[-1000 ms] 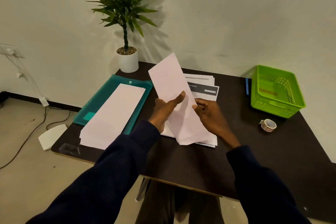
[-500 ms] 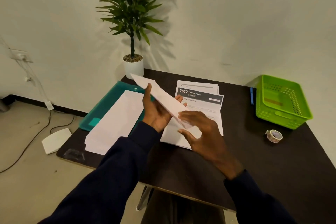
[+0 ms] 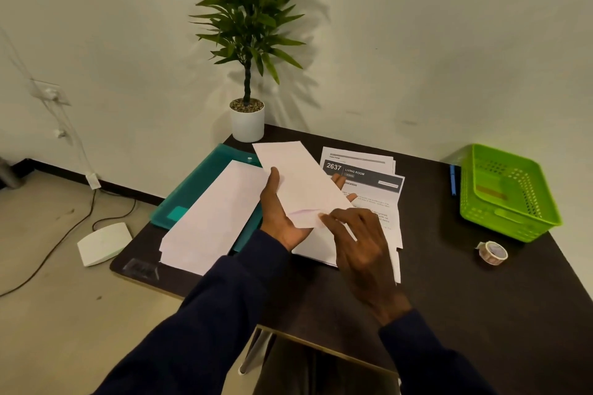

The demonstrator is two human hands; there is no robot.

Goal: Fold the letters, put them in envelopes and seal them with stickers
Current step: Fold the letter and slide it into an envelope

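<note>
Tipped flatter now, the long white paper envelope [image 3: 301, 183] sits gripped in the left hand [image 3: 282, 215], right fingers [image 3: 333, 221] pinching its near end, about to open it for a folded letter.

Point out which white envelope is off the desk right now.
The envelope held in the left hand, with the right hand at its near end. The other envelopes lie stacked on the teal folder.
</note>
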